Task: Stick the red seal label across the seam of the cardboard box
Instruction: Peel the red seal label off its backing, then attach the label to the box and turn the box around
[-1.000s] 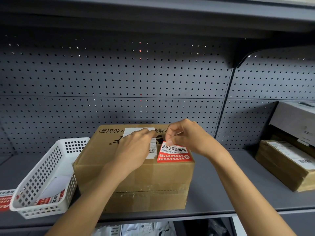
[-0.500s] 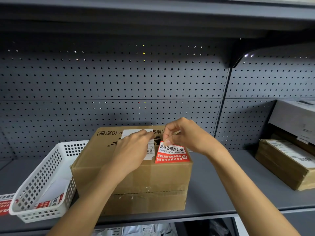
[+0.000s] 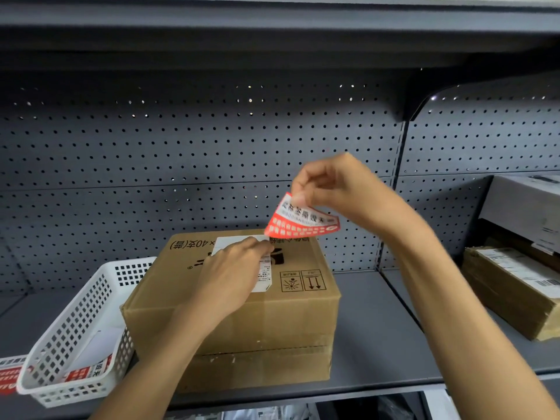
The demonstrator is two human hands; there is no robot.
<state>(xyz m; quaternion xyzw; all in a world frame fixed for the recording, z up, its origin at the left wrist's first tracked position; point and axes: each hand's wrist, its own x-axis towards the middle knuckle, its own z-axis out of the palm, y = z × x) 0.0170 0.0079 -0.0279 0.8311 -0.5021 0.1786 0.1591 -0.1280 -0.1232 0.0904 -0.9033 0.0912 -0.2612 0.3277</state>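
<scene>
Up above the box (image 3: 242,301), the right hand (image 3: 336,192) pinches the red label (image 3: 303,222) by its top edge between thumb and forefinger, the other fingers curled in. The label hangs clear of the cardboard, curling, with its lower edge just over the box's far edge and its printed face turned this way (white band across the top, red below). It touches nothing but those fingertips.

The left hand (image 3: 233,277) lies palm down on the box's top, fingers loosely closed and pressed onto the white sheet (image 3: 239,242) stuck there. Whether it grips anything, I cannot tell; it looks to be resting flat. Beside its knuckles, printed handling symbols show on the cardboard near the top's front right corner.

The box sits on the grey shelf (image 3: 375,328) about midway along, its front face close to the shelf's front edge. A horizontal seam runs across that front face low down.

Just left of the box, touching or nearly so, a white basket (image 3: 75,325) sits at the shelf's front left, holding a white sheet and more red labels (image 3: 88,369). Another red strip (image 3: 9,374) shows at the left edge outside it.

Well apart, toward the shelf's right end, lies a taped parcel (image 3: 512,292) with a grey carton (image 3: 524,207) above it. Pegboard (image 3: 181,147) backs everything.
</scene>
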